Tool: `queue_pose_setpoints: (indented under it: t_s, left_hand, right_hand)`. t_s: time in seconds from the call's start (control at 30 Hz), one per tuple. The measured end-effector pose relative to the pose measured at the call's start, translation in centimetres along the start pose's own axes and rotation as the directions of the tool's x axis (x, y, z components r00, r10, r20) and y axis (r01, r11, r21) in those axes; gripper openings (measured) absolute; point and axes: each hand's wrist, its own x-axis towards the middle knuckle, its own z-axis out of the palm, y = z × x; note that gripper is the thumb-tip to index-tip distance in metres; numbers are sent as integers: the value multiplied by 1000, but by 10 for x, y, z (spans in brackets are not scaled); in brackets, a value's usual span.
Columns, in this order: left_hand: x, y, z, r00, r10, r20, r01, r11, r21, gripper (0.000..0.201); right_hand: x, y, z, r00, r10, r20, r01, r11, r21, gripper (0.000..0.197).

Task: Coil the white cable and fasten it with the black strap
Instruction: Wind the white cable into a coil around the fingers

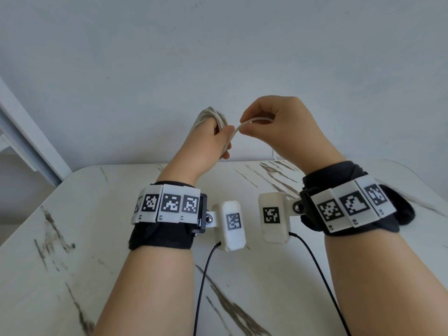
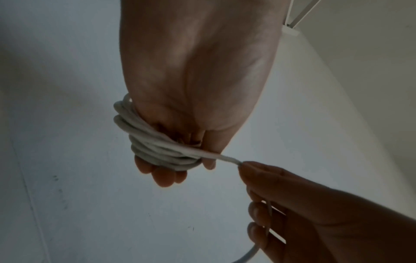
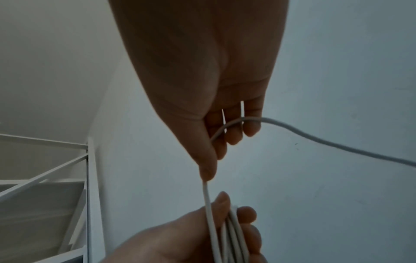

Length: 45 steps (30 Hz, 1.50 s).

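Several turns of the white cable (image 1: 213, 117) (image 2: 155, 144) are wound round the fingers of my left hand (image 1: 213, 139) (image 2: 191, 106), whose thumb presses the turns in place. Both hands are raised above the table's far edge. My right hand (image 1: 274, 127) (image 3: 216, 128) pinches the loose run of cable (image 3: 208, 201) between thumb and forefinger, just right of the coil. The free tail (image 3: 337, 146) passes through its curled fingers and trails off to the right. The black strap is not in view.
A white marble-patterned table (image 1: 97, 238) lies under my forearms. Two thin black camera leads (image 1: 203, 282) hang from the wrist units. A pale wall fills the background, and a white metal frame (image 3: 56, 163) stands to the left.
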Motion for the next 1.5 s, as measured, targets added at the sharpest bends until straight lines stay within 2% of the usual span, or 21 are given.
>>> queue_pose_setpoints:
  t_s: [0.13,0.27,0.33,0.5,0.67,0.83,1.0,1.2,1.33,1.5]
  left_hand:
    - [-4,2,-1,989,-72,130,89,987,-135,40]
    - [-8,9,-1,960,-100,260,132,985,-111,57]
    - [-10,9,0,946,-78,315,121,985,-120,54]
    - [-9,6,-1,944,-36,329,90,984,-151,34]
    - [-6,4,-4,954,-9,299,92,960,-265,34]
    - [-6,4,-4,957,57,283,71,904,-421,39]
    - [-5,7,-4,943,126,309,118,740,-662,42]
    - [-3,7,-8,939,192,285,154,507,-848,44]
    - [-1,6,-11,943,219,252,172,329,-928,44]
    - [2,4,-16,967,200,161,138,125,-983,43]
  right_hand:
    - [3,7,-4,995,8,-103,-6,1000,23,7]
    - [4,11,-6,991,20,-131,-17,999,27,8]
    - [4,12,-5,991,26,-134,-23,999,22,9]
    - [6,18,-2,988,60,-143,-59,998,13,10]
    - [6,21,-3,982,94,-162,-93,996,11,12]
    - [7,23,0,984,126,-125,-124,992,24,27]
    - [5,22,4,989,124,-78,-123,992,28,27]
    - [4,23,12,988,152,3,-152,988,10,33]
    - [2,24,12,977,198,77,-195,980,-38,32]
    - [1,33,13,952,259,162,-225,953,-204,35]
